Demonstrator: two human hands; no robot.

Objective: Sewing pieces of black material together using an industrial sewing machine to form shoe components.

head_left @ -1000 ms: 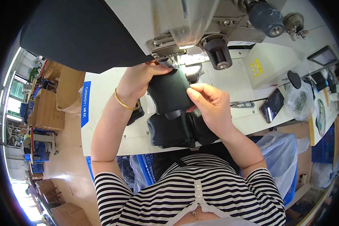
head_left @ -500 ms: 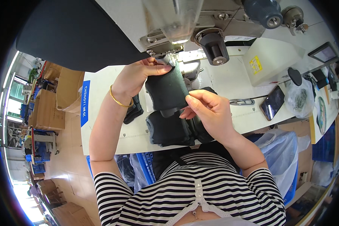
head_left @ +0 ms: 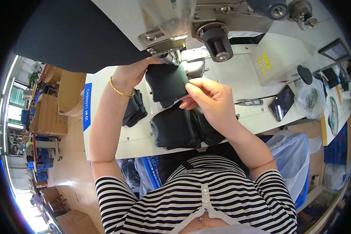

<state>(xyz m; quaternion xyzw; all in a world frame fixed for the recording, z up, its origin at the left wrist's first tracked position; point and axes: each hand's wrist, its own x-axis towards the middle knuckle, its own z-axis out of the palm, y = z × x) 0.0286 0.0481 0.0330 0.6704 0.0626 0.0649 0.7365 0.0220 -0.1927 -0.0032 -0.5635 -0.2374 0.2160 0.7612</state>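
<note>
White table [head_left: 138,145] mid-frame, cardboard box [head_left: 72,89] at left. Black fabric piece [head_left: 165,85] upper center, top edge at sewing machine [head_left: 165,46]. Right hand [head_left: 211,100] pinches its right edge. Left hand [head_left: 135,74] at its upper left, fingers mostly hidden, can't tell grip. Black stack [head_left: 173,128] just below.

Wide fisheye view from head height, left one of a worn pair, facing down, close over the worktop [head_left: 241,80]
</note>
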